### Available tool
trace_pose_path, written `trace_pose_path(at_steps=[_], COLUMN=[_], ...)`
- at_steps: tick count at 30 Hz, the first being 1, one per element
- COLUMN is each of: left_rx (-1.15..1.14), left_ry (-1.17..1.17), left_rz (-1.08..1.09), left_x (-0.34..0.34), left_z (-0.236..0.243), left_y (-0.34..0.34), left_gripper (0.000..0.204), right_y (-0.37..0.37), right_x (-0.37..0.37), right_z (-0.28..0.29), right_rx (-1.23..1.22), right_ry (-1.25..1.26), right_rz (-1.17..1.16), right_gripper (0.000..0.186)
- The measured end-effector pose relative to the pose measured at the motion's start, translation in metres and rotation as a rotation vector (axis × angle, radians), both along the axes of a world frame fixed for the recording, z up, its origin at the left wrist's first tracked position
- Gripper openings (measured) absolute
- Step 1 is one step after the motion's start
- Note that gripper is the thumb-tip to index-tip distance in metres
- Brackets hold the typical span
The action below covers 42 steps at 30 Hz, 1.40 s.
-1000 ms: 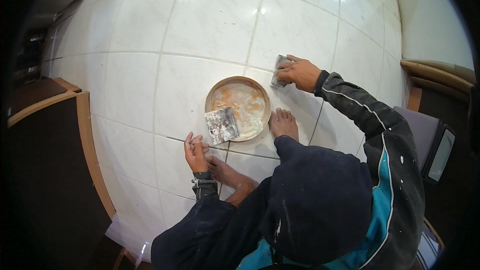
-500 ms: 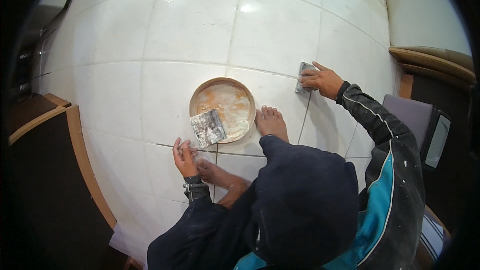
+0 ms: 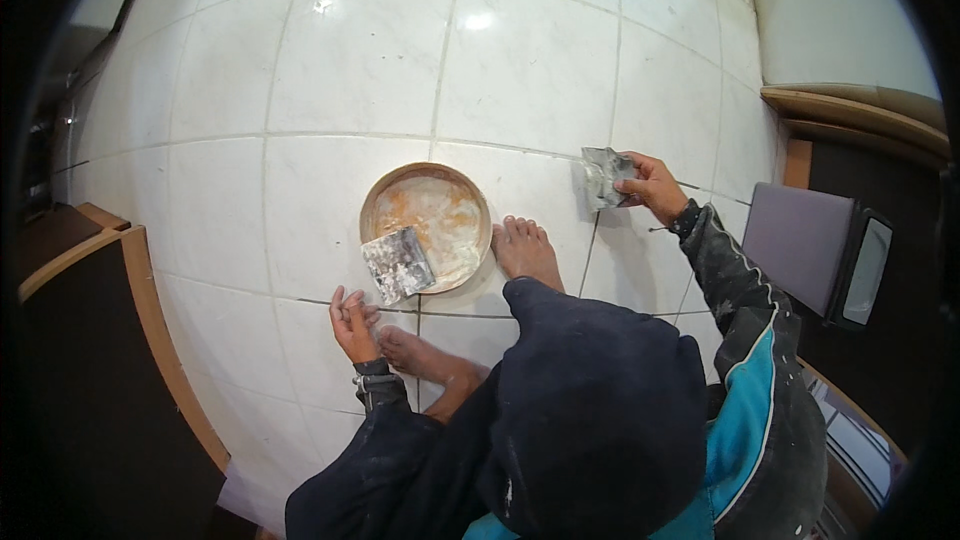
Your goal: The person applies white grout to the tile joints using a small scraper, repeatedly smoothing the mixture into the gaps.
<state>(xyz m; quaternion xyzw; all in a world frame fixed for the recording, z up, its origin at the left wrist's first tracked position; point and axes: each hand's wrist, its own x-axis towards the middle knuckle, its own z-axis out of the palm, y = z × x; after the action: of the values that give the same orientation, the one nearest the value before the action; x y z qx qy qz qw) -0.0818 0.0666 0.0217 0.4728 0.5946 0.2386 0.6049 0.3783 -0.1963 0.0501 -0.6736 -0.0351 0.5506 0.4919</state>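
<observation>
My right hand [image 3: 648,185] is stretched out to the right and grips a flat grey scraper [image 3: 602,176] smeared with white paste, held down on a joint of the white floor tiles [image 3: 350,50]. Fingers down, my left hand [image 3: 353,318] rests on a tile at a grout line and holds nothing. Just above it a second paste-covered scraper [image 3: 397,264] leans on the rim of a round shallow pan [image 3: 372,202] of whitish and orange paste. One bare foot [image 3: 525,250] sits beside the pan, and the other foot [image 3: 425,358] is next to my left hand.
Dark wooden furniture [image 3: 95,370] with a light edge runs along the left. A cushioned seat [image 3: 840,25] with a wooden base stands at the upper right. A grey padded thing with a dark screen-like panel [image 3: 815,250] lies at the right.
My right hand has slid the scraper to the right across the tiles, away from the pan. My left hand stays on the floor by the pan.
</observation>
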Motion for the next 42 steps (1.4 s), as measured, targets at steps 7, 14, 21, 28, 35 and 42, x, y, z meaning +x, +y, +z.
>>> trace_pose_path(at_steps=[7, 14, 21, 28, 35, 42], left_rx=[0.067, 0.118, 0.078, 0.086, 0.108, 0.07], left_ry=[-0.021, 0.021, -0.014, -0.077, -0.011, -0.035], left_rz=[-0.039, -0.055, -0.123, -0.127, -0.11, -0.09], left_x=[0.016, 0.011, 0.021, 0.034, 0.025, 0.028], left_z=[0.014, 0.012, 0.015, 0.015, 0.017, 0.01], left_y=[0.001, -0.002, -0.013, -0.01, -0.002, -0.003], left_gripper=[0.048, 0.048, 0.048, 0.048, 0.049, 0.05], right_y=[0.053, 0.148, 0.189, 0.178, 0.086, -0.001], right_x=[-0.023, -0.052, -0.05, -0.041, -0.011, 0.006], right_z=[-0.015, 0.001, -0.013, -0.019, -0.008, 0.004], right_rx=[0.238, 0.366, 0.392, 0.378, 0.173, -0.055], right_ry=[-0.35, -1.376, -1.502, -1.465, -1.347, -1.289], right_rz=[0.048, 0.682, 1.011, 1.16, 1.2, 1.119], right_gripper=[0.043, 0.044, 0.05, 0.055, 0.052, 0.048])
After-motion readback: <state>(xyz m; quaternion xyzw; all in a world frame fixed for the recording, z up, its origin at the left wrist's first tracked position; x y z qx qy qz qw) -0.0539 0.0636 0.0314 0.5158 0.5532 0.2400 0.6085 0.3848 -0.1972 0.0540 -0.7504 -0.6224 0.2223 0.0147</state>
